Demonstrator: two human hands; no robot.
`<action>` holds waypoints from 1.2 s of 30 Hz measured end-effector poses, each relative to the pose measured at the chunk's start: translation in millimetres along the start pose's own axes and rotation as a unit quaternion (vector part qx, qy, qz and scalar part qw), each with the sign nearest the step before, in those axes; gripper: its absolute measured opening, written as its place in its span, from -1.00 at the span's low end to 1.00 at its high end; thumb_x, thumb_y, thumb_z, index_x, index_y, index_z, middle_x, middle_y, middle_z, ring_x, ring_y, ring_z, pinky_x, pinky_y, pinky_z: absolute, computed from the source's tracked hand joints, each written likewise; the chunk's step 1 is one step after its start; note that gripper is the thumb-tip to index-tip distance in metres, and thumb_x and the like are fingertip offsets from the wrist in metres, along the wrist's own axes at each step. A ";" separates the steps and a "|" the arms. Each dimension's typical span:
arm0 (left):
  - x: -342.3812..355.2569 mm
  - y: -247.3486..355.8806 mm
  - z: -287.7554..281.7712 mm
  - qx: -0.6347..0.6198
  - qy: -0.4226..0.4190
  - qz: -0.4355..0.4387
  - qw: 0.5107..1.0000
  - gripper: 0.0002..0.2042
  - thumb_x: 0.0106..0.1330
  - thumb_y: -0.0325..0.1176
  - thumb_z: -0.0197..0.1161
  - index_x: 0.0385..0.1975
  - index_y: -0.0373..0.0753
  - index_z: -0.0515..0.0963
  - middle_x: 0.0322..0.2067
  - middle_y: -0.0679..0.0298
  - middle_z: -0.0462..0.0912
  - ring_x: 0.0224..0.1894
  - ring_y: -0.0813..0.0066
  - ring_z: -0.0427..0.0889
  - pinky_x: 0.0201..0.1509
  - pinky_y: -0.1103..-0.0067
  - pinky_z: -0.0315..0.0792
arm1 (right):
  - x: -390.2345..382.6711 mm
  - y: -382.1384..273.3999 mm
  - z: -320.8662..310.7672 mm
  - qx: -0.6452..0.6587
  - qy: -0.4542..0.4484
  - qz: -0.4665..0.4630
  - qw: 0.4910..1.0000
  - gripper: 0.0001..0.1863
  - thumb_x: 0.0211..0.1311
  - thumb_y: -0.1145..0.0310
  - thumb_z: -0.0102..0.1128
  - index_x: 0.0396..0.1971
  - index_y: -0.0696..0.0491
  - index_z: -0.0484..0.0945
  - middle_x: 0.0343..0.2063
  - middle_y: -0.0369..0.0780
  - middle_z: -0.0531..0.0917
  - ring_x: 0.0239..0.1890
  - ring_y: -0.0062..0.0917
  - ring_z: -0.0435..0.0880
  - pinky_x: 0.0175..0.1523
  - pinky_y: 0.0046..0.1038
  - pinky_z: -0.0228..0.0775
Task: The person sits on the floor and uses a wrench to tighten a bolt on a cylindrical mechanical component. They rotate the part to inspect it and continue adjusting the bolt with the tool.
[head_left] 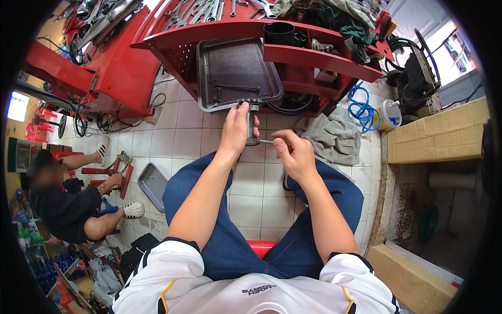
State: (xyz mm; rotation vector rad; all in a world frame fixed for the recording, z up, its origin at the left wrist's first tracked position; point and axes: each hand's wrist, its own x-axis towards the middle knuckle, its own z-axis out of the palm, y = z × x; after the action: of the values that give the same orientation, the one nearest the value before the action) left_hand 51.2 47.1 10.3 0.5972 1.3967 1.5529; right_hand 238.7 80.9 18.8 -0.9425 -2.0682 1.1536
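Note:
My left hand (pixel 235 128) grips a metal part (pixel 252 123) upright, with a toothed gear at its top and a blockier lower end, over the front edge of a grey metal tray (pixel 204 73). A thin metal rod (pixel 265 142) sticks out rightward from the lower end. My right hand (pixel 293 157) is at that rod's outer end, fingers curled round it and thumb raised. Long bolts or tools (pixel 235 87) lie in the tray.
A red tool cart (pixel 209 29) carries wrenches and rags. Left are a red bench (pixel 120 73), a seated person (pixel 63 204) and a floor tray (pixel 151 186). Right are grey cloth (pixel 329 141), blue hose (pixel 361 107), a bucket (pixel 387 115) and a yellow ledge (pixel 429 136).

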 end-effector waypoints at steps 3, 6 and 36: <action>1.3 0.8 -1.5 0.005 -0.006 -0.007 1.000 -0.64 0.56 -0.01 -0.11 -0.21 -0.22 0.40 -0.47 0.27 0.58 -0.57 0.55 0.56 -0.49 0.59 0.45 | 0.2 -4.3 0.1 0.010 -0.005 -0.008 1.000 -0.71 0.37 0.15 0.27 -0.35 0.10 0.59 -0.71 -0.24 0.57 -0.67 -0.48 0.57 -0.51 -0.42 0.32; 1.6 -1.2 1.6 0.008 -0.015 -0.008 1.000 -0.64 0.56 -0.01 -0.10 -0.20 -0.22 0.41 -0.47 0.27 0.58 -0.57 0.54 0.56 -0.49 0.58 0.46 | -0.3 19.0 3.7 -0.040 0.001 -0.003 0.999 -0.71 0.36 0.14 0.27 -0.30 0.09 0.58 -0.69 -0.25 0.56 -0.67 -0.50 0.55 -0.51 -0.44 0.31; -4.3 7.1 3.0 -0.034 -0.060 -0.163 0.984 -0.43 0.35 0.12 0.31 -0.02 -0.31 0.39 -0.28 0.19 0.61 -0.27 0.37 0.75 -0.28 0.51 0.66 | 8.0 7.7 -6.8 0.220 0.030 0.093 0.971 -0.72 0.45 0.23 0.22 -0.13 0.17 0.59 -0.38 -0.29 0.67 -0.32 -0.64 0.65 -0.22 -0.57 0.46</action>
State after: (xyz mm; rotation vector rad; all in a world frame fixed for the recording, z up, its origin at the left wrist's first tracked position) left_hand 53.4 45.4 18.7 0.3910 1.2742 1.2770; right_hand 241.4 93.4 16.4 -0.9456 -1.6017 1.5779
